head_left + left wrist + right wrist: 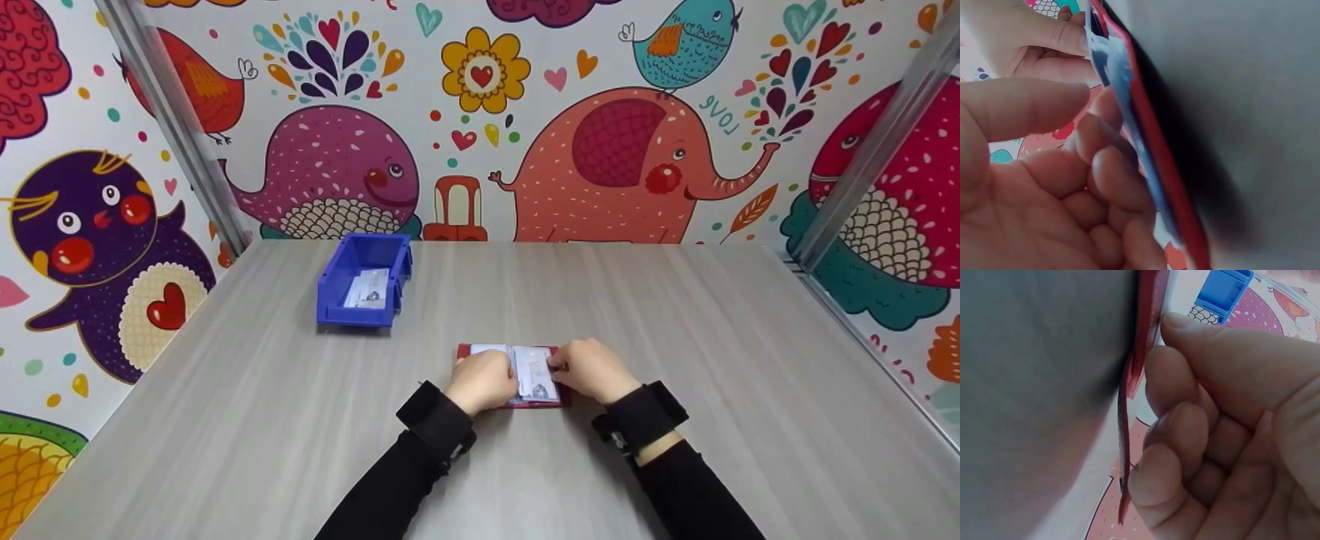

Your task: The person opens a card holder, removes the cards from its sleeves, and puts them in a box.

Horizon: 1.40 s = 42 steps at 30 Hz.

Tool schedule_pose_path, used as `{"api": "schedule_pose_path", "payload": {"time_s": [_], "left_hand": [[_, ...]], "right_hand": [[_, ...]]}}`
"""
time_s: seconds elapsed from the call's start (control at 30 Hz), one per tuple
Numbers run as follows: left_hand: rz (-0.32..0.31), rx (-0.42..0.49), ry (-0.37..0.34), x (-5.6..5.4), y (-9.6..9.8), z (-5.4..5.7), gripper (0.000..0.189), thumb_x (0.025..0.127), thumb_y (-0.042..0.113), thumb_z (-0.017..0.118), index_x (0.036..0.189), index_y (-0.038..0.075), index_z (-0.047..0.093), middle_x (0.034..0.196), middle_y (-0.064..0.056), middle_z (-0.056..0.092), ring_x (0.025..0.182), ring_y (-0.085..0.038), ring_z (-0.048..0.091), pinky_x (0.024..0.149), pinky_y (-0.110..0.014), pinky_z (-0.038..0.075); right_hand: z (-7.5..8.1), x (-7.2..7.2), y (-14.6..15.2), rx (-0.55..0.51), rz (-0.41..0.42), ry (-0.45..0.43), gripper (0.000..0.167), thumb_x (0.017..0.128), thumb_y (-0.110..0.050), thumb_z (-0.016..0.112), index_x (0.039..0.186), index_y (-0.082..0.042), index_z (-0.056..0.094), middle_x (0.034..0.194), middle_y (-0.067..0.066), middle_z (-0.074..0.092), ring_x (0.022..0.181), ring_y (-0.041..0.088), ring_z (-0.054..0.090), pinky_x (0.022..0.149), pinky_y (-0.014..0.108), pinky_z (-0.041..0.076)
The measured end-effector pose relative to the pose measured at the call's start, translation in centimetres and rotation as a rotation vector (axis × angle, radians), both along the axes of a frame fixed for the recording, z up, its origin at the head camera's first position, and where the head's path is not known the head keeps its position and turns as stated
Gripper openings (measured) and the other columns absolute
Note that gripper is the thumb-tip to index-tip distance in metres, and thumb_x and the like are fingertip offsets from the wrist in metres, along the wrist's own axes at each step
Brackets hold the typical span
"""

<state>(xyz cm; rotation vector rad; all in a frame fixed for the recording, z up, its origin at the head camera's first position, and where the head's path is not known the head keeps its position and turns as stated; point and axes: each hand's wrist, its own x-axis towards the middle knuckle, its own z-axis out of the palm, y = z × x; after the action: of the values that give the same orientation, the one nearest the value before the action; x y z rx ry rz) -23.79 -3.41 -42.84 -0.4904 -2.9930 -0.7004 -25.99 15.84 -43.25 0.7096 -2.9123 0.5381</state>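
A red card holder (564,401) with clear sleeves lies spread open on the table. A white printed card (534,367) is on its right-hand side; whether it sits fully inside a sleeve cannot be told. My left hand (484,381) is over the left side, its curled fingertips holding the sleeves (1123,79) down in the left wrist view, with the thumb apart. At the card's right edge my right hand (596,369) pinches with thumb and index finger; the other fingers are curled. A red flap (1124,439) of the holder shows beside them in the right wrist view.
A blue open-front bin (354,316) stands at the back left of the table, with white printed cards (367,287) in it. Walls with cartoon animals enclose the wood-grain table (712,322) at the back and sides.
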Motion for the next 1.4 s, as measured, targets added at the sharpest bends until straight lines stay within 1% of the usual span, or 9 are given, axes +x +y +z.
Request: {"api": "schedule_pose_path", "payload": {"time_s": [0.13,0.2,0.33,0.43,0.63,0.93,1.1,1.27,1.4], "left_hand": [[0.013,-0.013,-0.034,-0.2,0.1,0.0,0.037,0.08,0.011,0.061,0.053,0.018,0.037,0.055,0.005,0.037,0.056,-0.014,0.043,0.067,-0.043,0.042],[0.025,-0.015,-0.042,-0.3,0.2,0.0,0.035,0.081,0.013,0.063,0.054,0.017,0.04,0.058,0.004,0.043,0.058,-0.015,0.047,0.067,-0.044,0.043],[0.051,-0.025,-0.078,-0.6,0.5,0.0,0.026,0.082,0.019,0.067,0.062,0.014,0.05,0.072,-0.001,0.06,0.07,-0.02,0.058,0.073,-0.047,0.046],[0.063,-0.035,-0.104,-0.8,0.7,0.2,0.02,0.082,0.022,0.07,0.07,0.012,0.057,0.082,-0.004,0.065,0.078,-0.022,0.062,0.077,-0.048,0.047],[0.057,-0.047,-0.131,-1.2,0.7,0.4,0.02,0.081,0.024,0.072,0.073,0.011,0.059,0.081,-0.003,0.064,0.075,-0.021,0.06,0.074,-0.046,0.049],[0.047,-0.053,-0.164,-1.4,0.8,0.6,0.019,0.079,0.024,0.073,0.076,0.011,0.06,0.081,-0.005,0.064,0.077,-0.023,0.061,0.074,-0.044,0.05],[0.032,-0.051,-0.178,-1.4,0.7,0.7,0.017,0.08,0.023,0.072,0.078,0.01,0.061,0.082,-0.005,0.063,0.076,-0.023,0.06,0.074,-0.043,0.05],[0.014,-0.039,-0.193,-1.6,0.6,0.7,0.017,0.081,0.023,0.073,0.079,0.009,0.062,0.081,-0.004,0.063,0.076,-0.022,0.058,0.075,-0.042,0.049],[0.013,-0.034,-0.202,-1.6,0.5,0.7,0.017,0.082,0.023,0.073,0.081,0.009,0.063,0.082,-0.005,0.063,0.078,-0.022,0.059,0.077,-0.042,0.049]], "right_hand": [[0.1,0.1,-0.2,0.012,-0.028,-0.019,0.009,0.081,-0.004,0.079,0.089,-0.007,0.078,0.082,0.003,0.069,0.067,0.016,0.052,0.066,0.037,0.049],[0.1,0.1,-0.3,0.017,-0.035,-0.025,0.009,0.081,-0.004,0.079,0.09,-0.006,0.078,0.083,0.004,0.07,0.067,0.016,0.053,0.067,0.038,0.049],[0.1,0.1,-0.3,0.025,-0.041,-0.022,0.009,0.081,-0.004,0.079,0.089,-0.006,0.078,0.083,0.004,0.07,0.068,0.017,0.053,0.067,0.039,0.05],[0.0,0.1,-0.2,0.022,-0.036,-0.008,0.007,0.08,-0.004,0.079,0.087,-0.007,0.078,0.08,0.004,0.069,0.066,0.017,0.053,0.066,0.039,0.049],[0.0,0.0,-0.1,0.013,-0.023,0.007,0.007,0.079,-0.004,0.079,0.084,-0.009,0.077,0.077,0.003,0.067,0.064,0.017,0.051,0.062,0.039,0.047],[-0.2,-0.1,0.0,0.006,-0.003,0.009,0.008,0.079,-0.004,0.079,0.087,-0.007,0.077,0.081,0.004,0.07,0.068,0.017,0.055,0.065,0.038,0.05],[-0.2,-0.2,0.0,0.003,-0.012,-0.008,0.009,0.08,-0.004,0.079,0.089,-0.006,0.078,0.083,0.005,0.07,0.068,0.017,0.054,0.066,0.038,0.05],[-0.1,-0.2,-0.1,0.008,-0.011,-0.025,0.009,0.081,-0.004,0.079,0.089,-0.006,0.078,0.08,0.003,0.069,0.066,0.017,0.051,0.065,0.037,0.048],[-0.1,-0.2,-0.1,0.01,-0.009,-0.029,0.008,0.081,-0.004,0.079,0.088,-0.007,0.078,0.079,0.003,0.068,0.066,0.016,0.05,0.064,0.036,0.048]]}}
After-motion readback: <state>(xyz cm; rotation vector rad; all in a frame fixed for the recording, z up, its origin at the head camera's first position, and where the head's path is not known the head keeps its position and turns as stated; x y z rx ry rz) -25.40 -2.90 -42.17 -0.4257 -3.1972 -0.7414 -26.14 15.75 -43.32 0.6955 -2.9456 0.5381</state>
